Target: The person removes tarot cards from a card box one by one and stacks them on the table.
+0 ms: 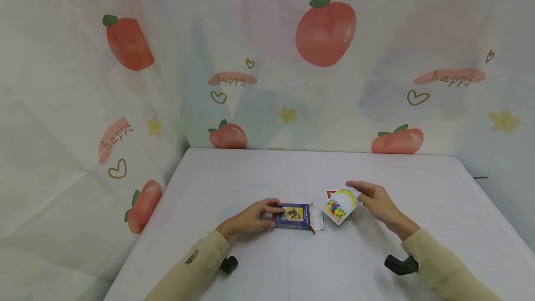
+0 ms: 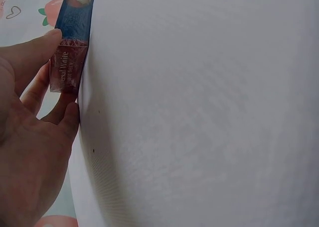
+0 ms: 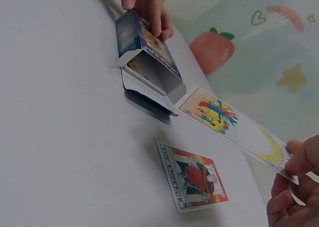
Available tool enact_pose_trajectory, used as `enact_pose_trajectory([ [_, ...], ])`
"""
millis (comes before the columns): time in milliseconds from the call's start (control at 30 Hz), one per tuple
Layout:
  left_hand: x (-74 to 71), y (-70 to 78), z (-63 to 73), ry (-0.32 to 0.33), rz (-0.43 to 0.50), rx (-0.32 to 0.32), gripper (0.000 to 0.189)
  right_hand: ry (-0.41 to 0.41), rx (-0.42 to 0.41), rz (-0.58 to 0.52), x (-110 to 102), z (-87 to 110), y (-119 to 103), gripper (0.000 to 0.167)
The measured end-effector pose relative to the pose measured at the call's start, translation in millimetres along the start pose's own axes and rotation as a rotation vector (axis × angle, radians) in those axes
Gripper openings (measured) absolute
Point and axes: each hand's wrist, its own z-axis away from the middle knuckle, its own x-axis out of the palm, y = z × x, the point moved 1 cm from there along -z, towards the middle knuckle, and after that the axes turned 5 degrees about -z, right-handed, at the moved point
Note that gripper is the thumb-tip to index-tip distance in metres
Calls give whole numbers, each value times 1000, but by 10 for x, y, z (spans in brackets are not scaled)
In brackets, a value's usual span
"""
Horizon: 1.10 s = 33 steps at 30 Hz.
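A dark blue tarot card box (image 1: 292, 215) lies on the table, its end flap hanging out toward the right. My left hand (image 1: 252, 217) grips its closed end, thumb on one side and fingers on the other, as the left wrist view shows on the box (image 2: 75, 38). Between thumb and fingers, my right hand (image 1: 378, 203) pinches a tarot card (image 1: 342, 204) by its edge, tilted above the table near the box's open end. Beneath it, face up on the table, lies an Emperor card (image 3: 194, 179). Inside the box (image 3: 149, 50), a pale edge is visible; what it belongs to is unclear.
A white cloth covers the table (image 1: 251, 171). Behind and to the left hang fruit-printed backdrops (image 1: 267, 36). Black curved pieces (image 1: 401, 265) sit by both sleeves at the wrists.
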Motion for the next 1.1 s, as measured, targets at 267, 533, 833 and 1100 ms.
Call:
enact_pose_trajectory([
  [267, 0, -16, -4, -1, 0, 2, 48, -15, -19, 1, -35, -78, -20, 47],
  [533, 0, -26, -2, -3, 2, 7, 48, -48, -47, 17, -54, -126, -29, 46],
  [833, 14, -33, -10, -7, 0, 6, 50, -75, -69, 43, -82, -171, -15, 46],
  [1100, 13, -33, -8, 3, -2, 8, 49, -82, -46, 55, -101, -325, 9, 48],
])
